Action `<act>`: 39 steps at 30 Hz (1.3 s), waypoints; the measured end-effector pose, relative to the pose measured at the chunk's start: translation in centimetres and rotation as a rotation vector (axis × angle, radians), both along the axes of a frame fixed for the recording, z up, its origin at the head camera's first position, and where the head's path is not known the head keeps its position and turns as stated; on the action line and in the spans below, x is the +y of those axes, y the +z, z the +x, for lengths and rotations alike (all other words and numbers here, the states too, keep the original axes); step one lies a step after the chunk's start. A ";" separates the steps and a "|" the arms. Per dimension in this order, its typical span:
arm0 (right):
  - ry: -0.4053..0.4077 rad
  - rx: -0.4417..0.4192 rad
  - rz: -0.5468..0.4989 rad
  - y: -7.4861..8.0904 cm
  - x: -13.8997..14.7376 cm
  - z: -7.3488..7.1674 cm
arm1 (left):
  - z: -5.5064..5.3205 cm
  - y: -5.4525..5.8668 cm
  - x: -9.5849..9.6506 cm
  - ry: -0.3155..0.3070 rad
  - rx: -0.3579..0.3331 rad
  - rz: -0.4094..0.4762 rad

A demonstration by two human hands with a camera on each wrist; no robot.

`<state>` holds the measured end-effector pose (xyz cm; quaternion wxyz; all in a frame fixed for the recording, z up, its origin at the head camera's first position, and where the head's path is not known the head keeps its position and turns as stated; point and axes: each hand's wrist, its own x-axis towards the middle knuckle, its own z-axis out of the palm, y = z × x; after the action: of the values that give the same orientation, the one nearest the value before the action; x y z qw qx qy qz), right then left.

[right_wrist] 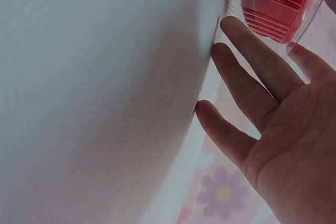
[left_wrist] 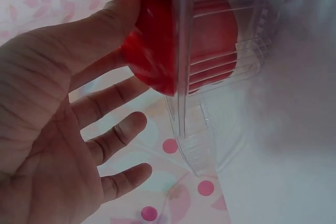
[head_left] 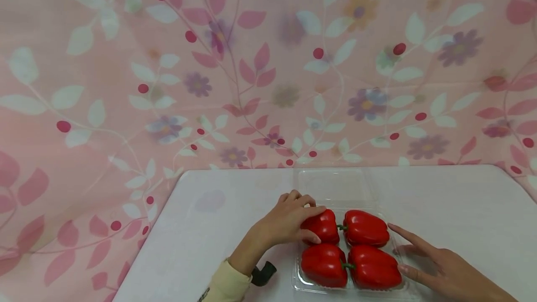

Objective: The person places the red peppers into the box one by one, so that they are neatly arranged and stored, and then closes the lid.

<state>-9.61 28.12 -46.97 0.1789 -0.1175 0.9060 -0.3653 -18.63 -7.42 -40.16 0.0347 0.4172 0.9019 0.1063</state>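
Observation:
Several red bell peppers lie in a clear plastic box [head_left: 296, 281], stems turned inward. My left hand [head_left: 289, 220] pinches the far-left bell pepper [head_left: 325, 227] between thumb and index finger, with the pepper in the box. From the left wrist, that pepper [left_wrist: 152, 45] shows behind the ribbed box wall, the other fingers spread away from it. My right hand [head_left: 440, 262] is at the box's right side, fingers extended, tips near the far-right pepper [head_left: 367, 228] and the near-right pepper [head_left: 375, 267]. In the right wrist view its fingertips touch the white tabletop beside the box.
The box's clear lid [head_left: 335, 184] lies folded back toward the far edge of the white table [head_left: 218, 227]. A black strap-like piece [head_left: 263, 274] sits by the left wrist. Behind the table hangs a pink floral cloth [head_left: 260, 69].

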 end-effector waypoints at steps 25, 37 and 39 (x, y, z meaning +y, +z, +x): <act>0.057 0.027 -0.050 0.0 -0.4 -0.4 | -0.2 -1.0 -2.2 0.110 -0.082 0.150; 0.016 0.225 0.091 1.2 -0.5 -1.2 | -0.8 -1.1 -3.6 0.168 -0.116 0.313; -0.006 0.263 0.101 1.5 -0.5 -1.4 | -1.0 -1.2 -3.9 0.187 -0.115 0.352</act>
<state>-10.99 27.61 -45.49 0.0631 -0.1528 0.9391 -0.3013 -19.63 -11.27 -41.41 0.0025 0.3245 0.9007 0.2888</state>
